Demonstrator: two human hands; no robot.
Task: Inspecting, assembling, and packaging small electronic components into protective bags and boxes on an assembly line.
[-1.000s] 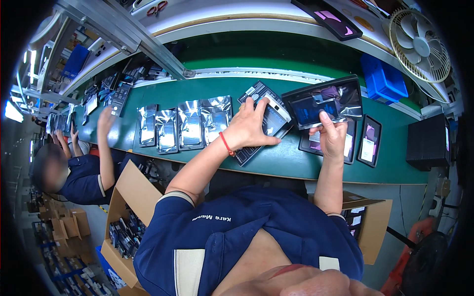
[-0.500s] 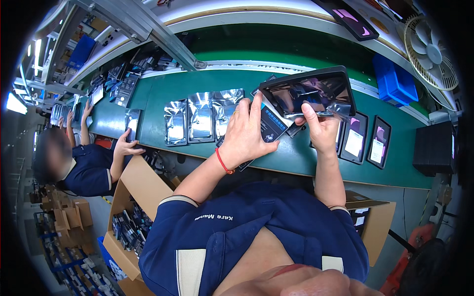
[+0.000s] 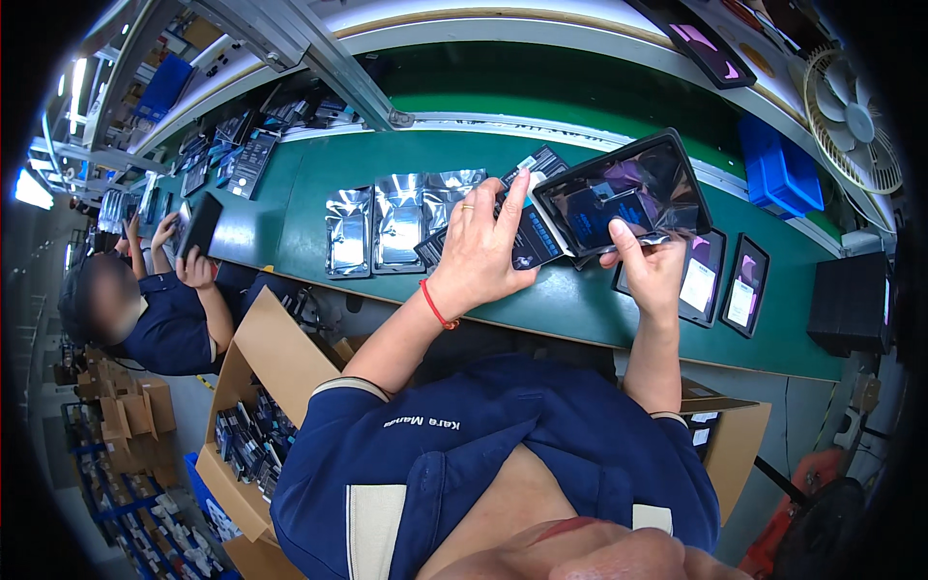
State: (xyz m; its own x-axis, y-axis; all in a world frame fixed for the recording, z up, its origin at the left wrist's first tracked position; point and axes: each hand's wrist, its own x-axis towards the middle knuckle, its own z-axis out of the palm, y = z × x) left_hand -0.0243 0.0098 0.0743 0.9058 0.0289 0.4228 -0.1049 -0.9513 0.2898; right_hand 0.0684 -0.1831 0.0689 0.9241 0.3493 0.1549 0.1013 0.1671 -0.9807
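Note:
My left hand [image 3: 480,244] closes around a black printed carton [image 3: 538,240] with blue lettering, its index finger stretched along the upper end. Against that carton's right end leans a black tray [image 3: 688,159] with a glossy, film-like lining. My right hand [image 3: 654,275] grips the tray by its near edge, thumb on the inside. Whether the tray and carton actually join is hidden. Another dark carton [image 3: 541,162] lies behind them. To the left of my left hand, silver pouches [image 3: 349,232] lie in a row on the green table [image 3: 307,179].
Black-framed trays with white cards [image 3: 742,290] lie at right, beside a black stack [image 3: 849,302]. A blue bin [image 3: 773,174] and a fan [image 3: 853,111] stand behind. An open cardboard box [image 3: 285,348] of cartons is at lower left. A co-worker [image 3: 159,319] holds a dark flat item [image 3: 200,224].
The black tray has shifted right and tipped so that more of its inside shows. More of the carton is visible by my left hand. The co-worker has lifted a dark flat item.

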